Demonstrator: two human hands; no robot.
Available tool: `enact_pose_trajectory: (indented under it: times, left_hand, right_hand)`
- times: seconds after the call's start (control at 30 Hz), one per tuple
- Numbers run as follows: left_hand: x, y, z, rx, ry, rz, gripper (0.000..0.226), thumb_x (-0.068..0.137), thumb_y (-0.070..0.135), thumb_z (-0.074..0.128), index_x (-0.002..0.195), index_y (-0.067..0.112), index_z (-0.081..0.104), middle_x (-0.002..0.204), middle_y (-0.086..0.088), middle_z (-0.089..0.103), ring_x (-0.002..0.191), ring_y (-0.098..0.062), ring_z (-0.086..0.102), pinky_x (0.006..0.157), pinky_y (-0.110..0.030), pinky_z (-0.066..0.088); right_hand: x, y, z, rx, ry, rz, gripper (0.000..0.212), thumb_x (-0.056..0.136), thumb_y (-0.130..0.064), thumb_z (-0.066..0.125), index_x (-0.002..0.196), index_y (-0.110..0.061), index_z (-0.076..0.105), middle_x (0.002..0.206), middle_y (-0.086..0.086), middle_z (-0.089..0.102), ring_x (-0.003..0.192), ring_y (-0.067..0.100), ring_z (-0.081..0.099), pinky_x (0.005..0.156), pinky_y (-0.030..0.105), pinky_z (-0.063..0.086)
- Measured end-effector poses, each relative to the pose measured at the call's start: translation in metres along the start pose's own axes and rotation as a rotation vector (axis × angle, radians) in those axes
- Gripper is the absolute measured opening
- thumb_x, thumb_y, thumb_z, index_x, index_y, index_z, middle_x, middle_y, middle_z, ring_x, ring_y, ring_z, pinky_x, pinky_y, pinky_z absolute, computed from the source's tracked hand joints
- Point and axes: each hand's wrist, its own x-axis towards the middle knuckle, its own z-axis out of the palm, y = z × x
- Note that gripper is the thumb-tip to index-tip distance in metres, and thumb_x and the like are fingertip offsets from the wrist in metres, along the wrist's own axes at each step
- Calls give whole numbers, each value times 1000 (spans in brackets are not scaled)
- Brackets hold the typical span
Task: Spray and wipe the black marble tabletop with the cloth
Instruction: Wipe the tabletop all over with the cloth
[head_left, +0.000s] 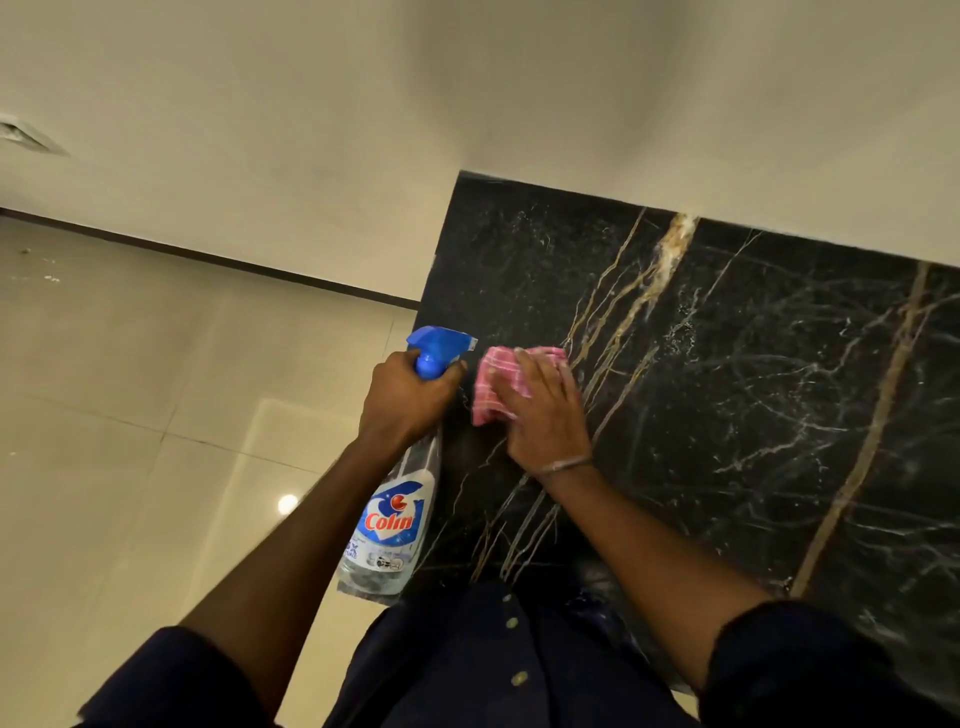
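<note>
The black marble tabletop with gold and white veins fills the right half of the view and meets the wall at its far side. My left hand grips the neck of a clear spray bottle with a blue trigger head, held at the tabletop's left edge, nozzle pointing right. My right hand presses flat on a folded pink checked cloth lying on the marble near that left edge. The fingers cover much of the cloth.
A cream wall runs behind the tabletop. Glossy beige floor tiles lie to the left, with a dark skirting line along the wall base. My dark buttoned shirt shows at the bottom.
</note>
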Motion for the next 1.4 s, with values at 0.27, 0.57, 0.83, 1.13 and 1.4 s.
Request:
enact_pose_trajectory:
  times: [0.27,0.57,0.83,1.13,1.4]
  left_hand:
    - [1,15,1,-23,6,25,29,88,41,65,100,15,59,74,4,61,65,-8,58,58,-17,40]
    - [-1,35,7,-11,-31,89,18,90,33,64,94,18,56,71,7,57,63,-8,56,57,-15,38]
    - [-6,44,7,-4,-3,95,22,88,37,65,93,19,55,70,9,56,63,-7,55,57,-17,37]
    - [-15,48,14,-24,-3,88,28,89,38,65,101,12,60,73,3,59,66,-12,59,59,-20,43]
    - [-50,92,42,-15,-124,176,17,88,33,65,93,18,58,75,6,61,68,-10,60,63,-21,44]
  right_hand:
    - [39,-8,-18,-70,-82,-95,69,85,-29,67,146,-33,36,156,9,30,147,31,21,121,50,17]
    - [-12,114,-44,-129,111,495,54,87,-51,57,138,-33,52,130,11,51,117,32,45,100,46,36]
    - [43,9,-35,-208,10,156,58,91,-50,54,145,-31,40,135,11,47,123,30,44,105,47,37]
    - [4,88,-51,86,106,279,50,86,-17,66,135,-19,56,136,14,57,123,34,53,105,45,43]
    - [-71,144,-120,1968,183,892,27,90,-24,58,109,-8,69,100,14,74,94,32,69,82,50,55]
